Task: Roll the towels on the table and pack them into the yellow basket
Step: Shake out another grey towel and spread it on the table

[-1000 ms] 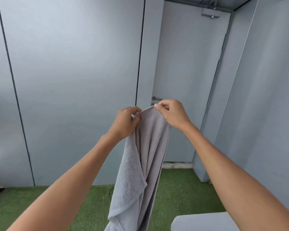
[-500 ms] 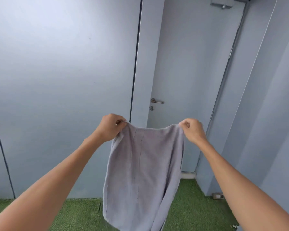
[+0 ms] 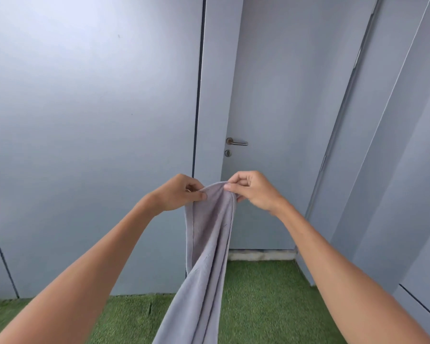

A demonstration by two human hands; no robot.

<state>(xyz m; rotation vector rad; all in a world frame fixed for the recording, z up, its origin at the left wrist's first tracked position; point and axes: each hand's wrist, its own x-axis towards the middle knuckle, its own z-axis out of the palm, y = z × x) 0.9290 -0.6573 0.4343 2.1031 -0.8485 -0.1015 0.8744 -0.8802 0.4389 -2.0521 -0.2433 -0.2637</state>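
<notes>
A grey towel point(image 3: 204, 256) hangs in the air in front of me, folded lengthwise into a narrow strip that runs off the bottom edge of the head view. My left hand point(image 3: 176, 193) pinches its top edge on the left. My right hand point(image 3: 252, 189) pinches the top edge on the right, close beside the left hand. The table and the yellow basket are out of view.
Grey wall panels point(image 3: 92, 145) stand straight ahead, with a grey door point(image 3: 278, 120) and its metal handle point(image 3: 236, 142) behind my hands. Green artificial grass point(image 3: 258, 294) covers the floor below.
Half a second ago the towel was spread wide between my hands. Both hands have come together, so the towel now hangs folded and narrow.
</notes>
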